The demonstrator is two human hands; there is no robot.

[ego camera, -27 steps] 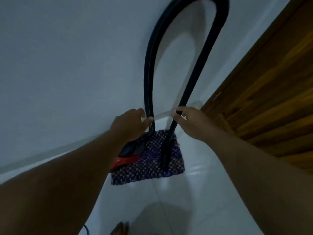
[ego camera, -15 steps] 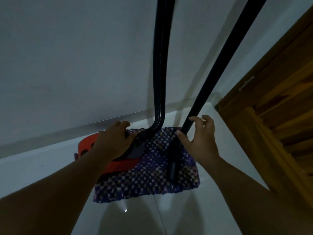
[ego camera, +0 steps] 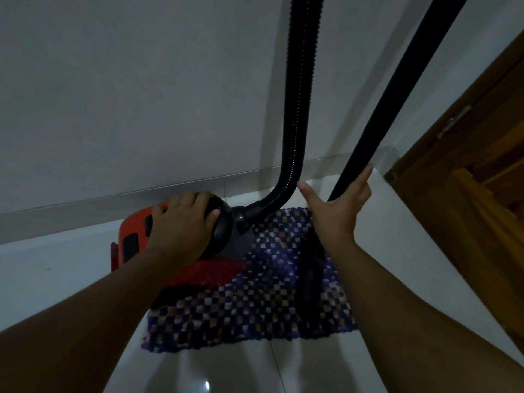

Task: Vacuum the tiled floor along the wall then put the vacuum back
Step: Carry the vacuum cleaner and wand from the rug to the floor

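Observation:
A red and black vacuum body (ego camera: pixel 133 239) sits on the white tiled floor (ego camera: pixel 397 279) against the wall, partly on a purple checkered mat (ego camera: pixel 255 307). My left hand (ego camera: pixel 181 225) rests on top of the body, fingers curled over its black dome. A ribbed black hose (ego camera: pixel 300 95) rises from the dome's front out of the top of the view. The straight black wand (ego camera: pixel 397 89) leans down to the mat. My right hand (ego camera: pixel 340 211) lies against the wand with fingers spread, not wrapped round it.
A white wall (ego camera: pixel 141 80) with a low skirting runs behind the vacuum. A wooden door and frame (ego camera: pixel 467 180) fill the right side, near the wand. Glossy floor tiles extend toward me below the mat.
The view has dropped closer to the floor. My left hand moved from the hose down onto the vacuum body. My right hand's fingers opened out along the wand.

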